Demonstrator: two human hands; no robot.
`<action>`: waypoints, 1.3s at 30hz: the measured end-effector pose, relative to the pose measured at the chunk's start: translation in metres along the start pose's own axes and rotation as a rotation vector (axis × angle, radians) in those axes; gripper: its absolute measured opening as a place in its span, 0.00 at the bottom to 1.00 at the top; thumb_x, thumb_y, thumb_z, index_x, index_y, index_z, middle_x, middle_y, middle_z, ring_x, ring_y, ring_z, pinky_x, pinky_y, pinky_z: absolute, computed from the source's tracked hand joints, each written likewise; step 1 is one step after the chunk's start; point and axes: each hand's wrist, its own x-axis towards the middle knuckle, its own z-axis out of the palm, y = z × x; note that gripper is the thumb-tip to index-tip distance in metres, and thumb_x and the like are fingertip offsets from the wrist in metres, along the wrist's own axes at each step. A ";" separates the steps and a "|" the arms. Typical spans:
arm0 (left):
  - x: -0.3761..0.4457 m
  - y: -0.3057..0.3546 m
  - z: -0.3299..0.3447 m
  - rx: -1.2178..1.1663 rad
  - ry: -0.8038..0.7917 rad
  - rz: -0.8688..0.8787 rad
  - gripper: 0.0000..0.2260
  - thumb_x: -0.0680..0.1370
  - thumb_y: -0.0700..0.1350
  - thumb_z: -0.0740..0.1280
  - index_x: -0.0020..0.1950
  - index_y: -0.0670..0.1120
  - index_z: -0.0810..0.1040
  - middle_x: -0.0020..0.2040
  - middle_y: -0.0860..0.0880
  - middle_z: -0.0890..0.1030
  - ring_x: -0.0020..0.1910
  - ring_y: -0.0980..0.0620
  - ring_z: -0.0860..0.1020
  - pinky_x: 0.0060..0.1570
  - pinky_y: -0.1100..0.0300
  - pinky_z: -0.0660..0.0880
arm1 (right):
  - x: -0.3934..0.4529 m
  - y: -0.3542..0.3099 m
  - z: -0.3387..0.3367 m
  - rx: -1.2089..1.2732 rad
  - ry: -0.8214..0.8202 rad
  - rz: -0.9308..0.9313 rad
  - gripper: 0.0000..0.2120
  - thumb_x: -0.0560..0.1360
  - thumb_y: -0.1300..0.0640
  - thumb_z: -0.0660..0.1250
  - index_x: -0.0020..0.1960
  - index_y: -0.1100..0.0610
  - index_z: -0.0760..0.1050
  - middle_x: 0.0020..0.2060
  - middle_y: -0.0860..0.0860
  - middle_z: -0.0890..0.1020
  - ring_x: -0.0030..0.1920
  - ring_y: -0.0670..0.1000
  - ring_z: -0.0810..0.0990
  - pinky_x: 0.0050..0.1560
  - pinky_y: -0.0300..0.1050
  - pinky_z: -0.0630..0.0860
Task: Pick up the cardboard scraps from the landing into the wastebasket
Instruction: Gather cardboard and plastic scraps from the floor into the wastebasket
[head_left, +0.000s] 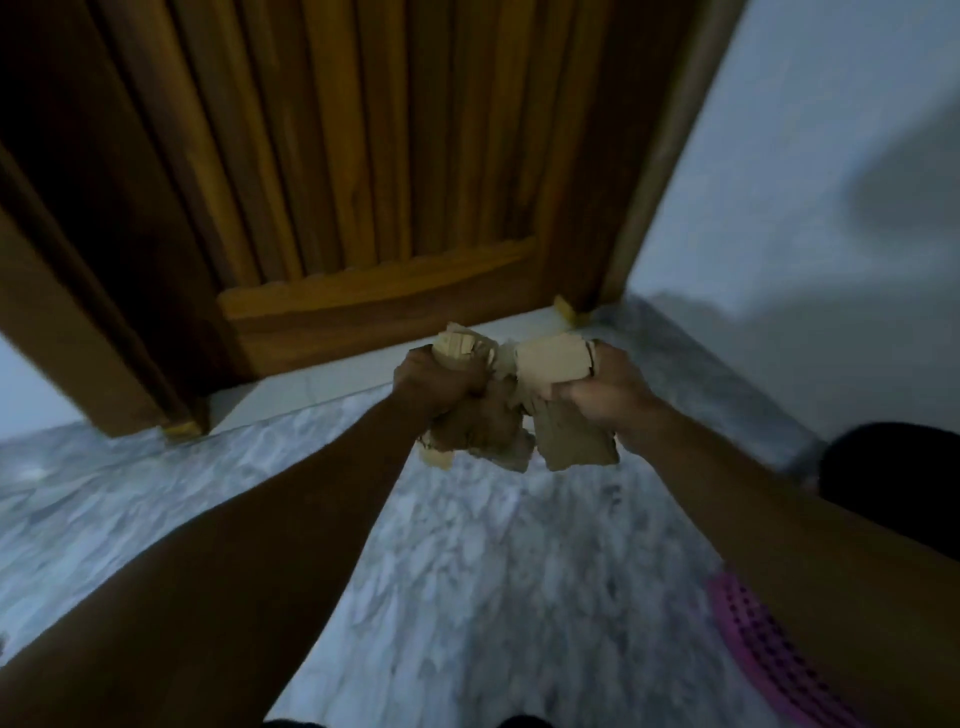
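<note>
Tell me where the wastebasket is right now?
In the head view, the pink perforated wastebasket shows only as a rim at the lower right, on the marble floor beneath the right forearm, well short of the scraps held before the wooden door.

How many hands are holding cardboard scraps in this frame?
2. The left hand grips one bunch of cardboard scraps and the right hand grips another, side by side above the marble floor before the wooden door. Scraps elsewhere may be out of view.
</note>
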 end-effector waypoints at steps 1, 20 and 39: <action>-0.006 0.022 0.017 -0.009 -0.040 0.028 0.28 0.67 0.55 0.79 0.63 0.46 0.79 0.59 0.44 0.82 0.58 0.44 0.81 0.59 0.49 0.79 | -0.010 0.001 -0.031 -0.006 0.041 0.010 0.31 0.68 0.55 0.80 0.68 0.55 0.74 0.64 0.54 0.80 0.63 0.58 0.78 0.64 0.59 0.76; -0.175 0.167 0.341 -0.112 -0.749 0.291 0.44 0.54 0.66 0.82 0.64 0.49 0.74 0.61 0.48 0.80 0.54 0.48 0.83 0.52 0.49 0.83 | -0.178 0.208 -0.301 0.075 0.376 0.392 0.29 0.68 0.40 0.74 0.65 0.53 0.76 0.58 0.49 0.81 0.56 0.53 0.82 0.59 0.51 0.79; -0.139 0.113 0.279 0.294 -0.394 0.099 0.34 0.60 0.63 0.73 0.49 0.33 0.81 0.42 0.38 0.84 0.43 0.39 0.85 0.45 0.47 0.84 | -0.173 0.295 -0.333 -0.048 0.366 0.589 0.07 0.75 0.59 0.64 0.42 0.63 0.74 0.40 0.58 0.79 0.36 0.55 0.77 0.33 0.41 0.72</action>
